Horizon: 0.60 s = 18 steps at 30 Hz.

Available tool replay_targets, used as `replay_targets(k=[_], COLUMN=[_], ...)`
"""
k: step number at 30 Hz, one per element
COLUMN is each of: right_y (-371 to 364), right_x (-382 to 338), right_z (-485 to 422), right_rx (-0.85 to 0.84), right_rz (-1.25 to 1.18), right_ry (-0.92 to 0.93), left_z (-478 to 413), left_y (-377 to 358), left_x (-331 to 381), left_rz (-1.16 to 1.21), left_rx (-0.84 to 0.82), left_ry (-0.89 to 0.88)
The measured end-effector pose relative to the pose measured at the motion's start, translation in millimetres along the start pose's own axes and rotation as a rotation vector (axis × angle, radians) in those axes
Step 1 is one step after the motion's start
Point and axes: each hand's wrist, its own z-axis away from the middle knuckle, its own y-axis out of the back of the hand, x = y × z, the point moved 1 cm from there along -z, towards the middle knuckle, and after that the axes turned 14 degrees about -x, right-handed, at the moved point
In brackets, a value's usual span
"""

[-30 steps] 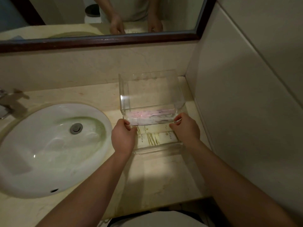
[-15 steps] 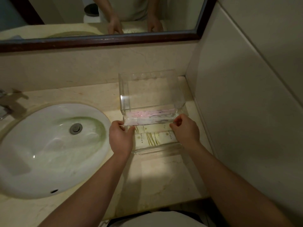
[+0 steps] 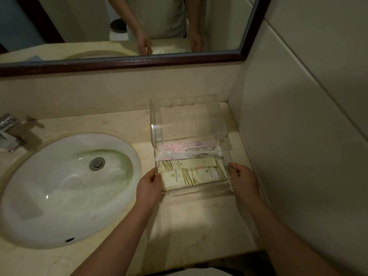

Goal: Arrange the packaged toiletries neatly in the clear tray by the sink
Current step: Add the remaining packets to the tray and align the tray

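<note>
Head-camera footage shows the clear tray (image 3: 189, 136) standing on the counter (image 3: 199, 226) in the corner to the right of the sink (image 3: 65, 188), below the mirror (image 3: 127, 26). A pink-tinted packet (image 3: 187, 151) is laid across the tray's middle, with the cream packets (image 3: 191, 173) lined up in front of it. Half a second earlier the packet was pinched at both ends; it has since been set down, and both hands have been drawn back to the tray's front corners. The left hand (image 3: 149, 185) is curled against the left wall, and the right hand (image 3: 242, 180) against the right wall, fingers bent around the edges. Whether the tray is actually gripped or only touched cannot be told. The arranging is judged nearly complete, with perhaps only squaring of the tray left.
</note>
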Motion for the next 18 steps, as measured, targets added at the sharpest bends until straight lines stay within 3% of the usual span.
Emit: replay_targets(k=[18], right_y=[-1.1], right_x=[-26.2], right_z=[-25.5], right_rx=[0.029], right_rz=[-0.068], right_ry=[0.016], left_z=[-37.2], left_y=[5.0], left_x=[26.9], left_rz=[0.176], left_rx=[0.047], left_ry=[-0.012])
